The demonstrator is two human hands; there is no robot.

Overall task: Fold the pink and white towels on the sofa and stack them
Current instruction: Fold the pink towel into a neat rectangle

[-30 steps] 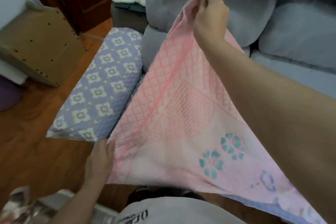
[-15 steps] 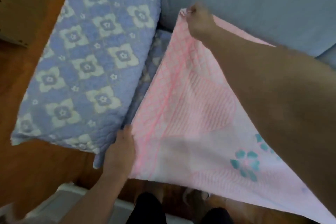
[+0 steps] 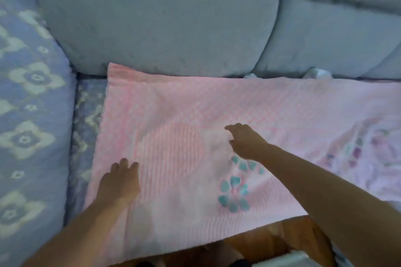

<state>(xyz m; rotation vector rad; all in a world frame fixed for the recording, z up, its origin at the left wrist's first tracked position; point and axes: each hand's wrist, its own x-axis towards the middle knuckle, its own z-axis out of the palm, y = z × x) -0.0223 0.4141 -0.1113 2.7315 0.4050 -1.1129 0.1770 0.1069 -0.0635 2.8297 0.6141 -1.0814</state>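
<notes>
My left hand [image 3: 120, 183] rests flat, fingers straight, on the pink patterned terry towel [image 3: 173, 119] spread across the grey-blue sofa's [image 3: 156, 28] seat; my right hand [image 3: 245, 140], fingers relaxed, holds nothing.

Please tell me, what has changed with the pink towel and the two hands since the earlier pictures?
The pink towel, held up by two corners before, now lies spread flat on the sofa seat. Both hands have let go: the left hand rests flat on it, the right hand reaches over its middle. The patterned cushion stays at the left.
</notes>
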